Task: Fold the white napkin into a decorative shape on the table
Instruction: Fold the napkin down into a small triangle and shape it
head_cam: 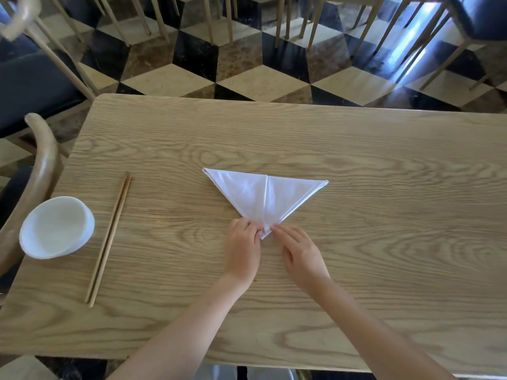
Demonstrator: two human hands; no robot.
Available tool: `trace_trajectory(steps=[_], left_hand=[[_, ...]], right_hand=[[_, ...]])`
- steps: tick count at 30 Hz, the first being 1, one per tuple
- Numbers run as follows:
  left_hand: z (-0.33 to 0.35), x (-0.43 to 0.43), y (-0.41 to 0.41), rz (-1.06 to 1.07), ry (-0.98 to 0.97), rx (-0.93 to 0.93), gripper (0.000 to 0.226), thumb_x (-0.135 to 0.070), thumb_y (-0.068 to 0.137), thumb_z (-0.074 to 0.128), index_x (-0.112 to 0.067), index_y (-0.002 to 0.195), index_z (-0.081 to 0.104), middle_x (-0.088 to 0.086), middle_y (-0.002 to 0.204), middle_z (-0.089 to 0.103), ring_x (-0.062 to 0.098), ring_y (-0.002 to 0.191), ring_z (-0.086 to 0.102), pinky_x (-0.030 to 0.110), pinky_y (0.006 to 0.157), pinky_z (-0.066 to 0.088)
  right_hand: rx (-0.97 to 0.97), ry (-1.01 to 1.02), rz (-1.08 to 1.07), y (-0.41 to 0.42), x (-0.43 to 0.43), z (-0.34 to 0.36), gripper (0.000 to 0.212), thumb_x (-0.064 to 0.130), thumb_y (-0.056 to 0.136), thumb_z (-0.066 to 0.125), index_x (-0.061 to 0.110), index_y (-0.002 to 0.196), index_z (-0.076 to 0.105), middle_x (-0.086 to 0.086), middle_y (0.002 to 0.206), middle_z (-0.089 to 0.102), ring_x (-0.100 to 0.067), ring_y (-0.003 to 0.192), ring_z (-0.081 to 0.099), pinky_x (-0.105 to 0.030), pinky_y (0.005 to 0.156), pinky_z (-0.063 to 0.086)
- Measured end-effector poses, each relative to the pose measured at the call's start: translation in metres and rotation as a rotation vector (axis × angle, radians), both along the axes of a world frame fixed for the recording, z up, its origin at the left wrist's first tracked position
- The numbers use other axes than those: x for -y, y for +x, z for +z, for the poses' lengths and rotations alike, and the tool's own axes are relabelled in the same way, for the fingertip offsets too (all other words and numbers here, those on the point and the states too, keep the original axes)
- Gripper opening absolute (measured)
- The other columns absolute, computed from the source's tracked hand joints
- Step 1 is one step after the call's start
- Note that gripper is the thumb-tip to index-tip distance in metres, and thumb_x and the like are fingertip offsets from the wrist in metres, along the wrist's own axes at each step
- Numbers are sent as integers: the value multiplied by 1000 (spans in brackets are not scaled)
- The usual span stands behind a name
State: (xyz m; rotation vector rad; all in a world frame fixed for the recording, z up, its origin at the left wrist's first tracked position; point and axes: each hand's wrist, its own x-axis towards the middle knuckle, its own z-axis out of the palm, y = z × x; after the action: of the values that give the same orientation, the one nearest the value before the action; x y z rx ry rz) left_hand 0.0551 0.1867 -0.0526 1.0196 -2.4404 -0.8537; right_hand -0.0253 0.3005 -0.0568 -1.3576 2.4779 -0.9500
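Note:
The white napkin [263, 197] lies flat on the wooden table [356, 165] as a triangle, its long edge far from me and its point toward me, with a crease down the middle. My left hand [242, 249] pinches the near point from the left. My right hand [300, 252] presses its fingertips on the same point from the right. The very tip of the napkin is partly hidden between my fingers.
A white bowl [56, 227] stands near the table's left edge. A pair of wooden chopsticks [108, 239] lies to its right. A wooden chair back [41, 165] curves at the left. More chairs [466, 26] stand on the checkered floor beyond.

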Motion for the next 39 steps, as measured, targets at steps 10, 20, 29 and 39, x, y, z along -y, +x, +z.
trace_trajectory(steps=[10, 20, 29, 39], left_hand=[[-5, 9, 1, 29, 16, -14, 11, -8, 74, 69, -19, 70, 69, -2, 84, 61, 13, 83, 41, 30, 76, 41], [-6, 17, 2, 16, 171, 15, 6, -17, 78, 70, -23, 78, 70, -8, 78, 64, 13, 83, 48, 36, 80, 44], [-1, 20, 5, -47, 107, 49, 16, -10, 81, 60, -22, 80, 70, -8, 77, 69, 17, 80, 53, 26, 74, 38], [49, 28, -99, -310, 135, 200, 41, -24, 86, 54, -13, 125, 48, 10, 123, 52, 26, 117, 43, 37, 90, 40]], right_hand=[[944, 21, -710, 12, 45, 33, 13, 12, 85, 61, 5, 96, 62, -9, 75, 71, -21, 67, 70, -32, 66, 59], [983, 134, -763, 8, 56, 33, 23, 12, 81, 63, -2, 62, 66, -9, 52, 64, -25, 44, 61, -43, 62, 60], [848, 232, -787, 19, 67, 28, 21, 29, 78, 62, 9, 71, 64, -8, 67, 68, -24, 59, 61, -23, 48, 40], [809, 269, -816, 24, 75, 37, 18, 26, 88, 49, 9, 93, 52, -1, 80, 57, -23, 73, 54, -31, 63, 44]])
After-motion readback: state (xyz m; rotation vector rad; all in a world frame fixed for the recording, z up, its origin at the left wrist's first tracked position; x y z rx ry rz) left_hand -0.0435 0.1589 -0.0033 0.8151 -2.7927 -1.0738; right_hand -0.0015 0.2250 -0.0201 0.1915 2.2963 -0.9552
